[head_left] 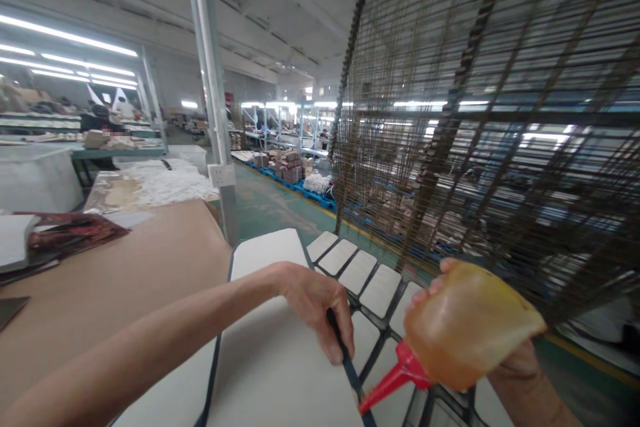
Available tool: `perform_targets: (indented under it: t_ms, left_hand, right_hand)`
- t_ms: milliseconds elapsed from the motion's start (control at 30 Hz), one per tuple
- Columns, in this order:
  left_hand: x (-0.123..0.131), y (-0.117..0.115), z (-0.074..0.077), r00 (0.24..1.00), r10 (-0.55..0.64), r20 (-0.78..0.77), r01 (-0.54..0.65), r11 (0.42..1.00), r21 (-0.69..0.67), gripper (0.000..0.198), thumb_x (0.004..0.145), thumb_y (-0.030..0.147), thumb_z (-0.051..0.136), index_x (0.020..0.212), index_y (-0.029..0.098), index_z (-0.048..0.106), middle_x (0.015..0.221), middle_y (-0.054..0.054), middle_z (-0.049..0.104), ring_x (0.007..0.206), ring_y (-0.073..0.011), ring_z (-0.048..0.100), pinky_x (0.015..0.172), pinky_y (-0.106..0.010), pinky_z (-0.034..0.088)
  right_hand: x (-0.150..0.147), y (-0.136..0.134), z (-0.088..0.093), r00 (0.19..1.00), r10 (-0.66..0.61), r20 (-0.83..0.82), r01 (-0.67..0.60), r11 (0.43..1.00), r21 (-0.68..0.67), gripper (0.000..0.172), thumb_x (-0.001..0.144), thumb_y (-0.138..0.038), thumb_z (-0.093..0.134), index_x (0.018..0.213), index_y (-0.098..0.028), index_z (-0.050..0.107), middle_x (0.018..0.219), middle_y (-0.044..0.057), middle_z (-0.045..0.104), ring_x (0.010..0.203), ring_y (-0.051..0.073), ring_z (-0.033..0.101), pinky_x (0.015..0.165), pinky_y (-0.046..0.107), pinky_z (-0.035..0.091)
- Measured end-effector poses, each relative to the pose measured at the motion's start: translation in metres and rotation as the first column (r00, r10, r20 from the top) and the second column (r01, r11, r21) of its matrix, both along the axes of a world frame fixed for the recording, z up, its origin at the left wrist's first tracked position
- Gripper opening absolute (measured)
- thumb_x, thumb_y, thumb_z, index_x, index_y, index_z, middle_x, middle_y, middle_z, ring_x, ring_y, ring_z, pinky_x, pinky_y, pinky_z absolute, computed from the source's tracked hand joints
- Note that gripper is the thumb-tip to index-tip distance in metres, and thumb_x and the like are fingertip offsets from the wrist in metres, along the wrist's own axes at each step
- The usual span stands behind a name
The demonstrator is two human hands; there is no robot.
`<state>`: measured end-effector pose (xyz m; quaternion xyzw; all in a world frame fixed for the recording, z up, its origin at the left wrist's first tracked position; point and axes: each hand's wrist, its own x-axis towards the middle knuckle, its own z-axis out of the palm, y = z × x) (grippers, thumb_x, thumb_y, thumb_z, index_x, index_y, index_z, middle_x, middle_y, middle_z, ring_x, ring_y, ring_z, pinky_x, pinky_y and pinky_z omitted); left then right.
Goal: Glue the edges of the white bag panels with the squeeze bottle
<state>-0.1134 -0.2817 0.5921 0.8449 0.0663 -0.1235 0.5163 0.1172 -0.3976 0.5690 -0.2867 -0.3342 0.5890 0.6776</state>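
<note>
Along white panel (pixel 280 355) | left hand (pixel 320 307) pinches strip (pixel 351 372) | bottle (pixel 465 323) part-hides right hand (pixel 519 361)

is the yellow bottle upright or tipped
Tipped: in the right hand, the yellow bottle slants, its red nozzle pointing down.

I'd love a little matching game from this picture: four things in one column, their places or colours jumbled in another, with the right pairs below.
1. bottle
2. nozzle
3. dark strip
4. socket box

A. on the metal post
B. pinched in the left hand
C. held by the right hand
D. red

Pairs: 1-C, 2-D, 3-B, 4-A
</note>
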Motion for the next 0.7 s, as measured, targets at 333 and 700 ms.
perform_targets:
  t_ms: [333,700]
  left_hand:
    - [-0.001,-0.004,0.004,0.999,0.044,0.004,-0.044,0.999,-0.004,0.024,0.071,0.008,0.07,0.095,0.008,0.074,0.08,-0.002,0.073,0.077,-0.0151,0.066,0.073,-0.018,0.049]
    - [-0.01,-0.002,0.0,0.996,0.088,0.017,-0.087,0.996,-0.035,0.042,0.066,0.041,0.077,0.094,0.01,0.075,0.08,-0.003,0.074,0.076,-0.0177,0.065,0.071,-0.022,0.05]
  right_hand:
    - [0.018,0.008,-0.009,0.999,-0.032,-0.043,0.03,0.999,-0.036,0.055,0.053,-0.061,0.076,0.099,-0.033,0.063,0.074,0.001,0.066,0.072,0.025,0.064,0.074,0.044,0.054]
    - [0.012,-0.002,-0.006,1.0,-0.012,0.014,0.012,1.0,0.008,0.053,0.057,-0.061,0.076,0.102,-0.036,0.061,0.078,-0.001,0.067,0.077,0.021,0.064,0.08,0.038,0.052]
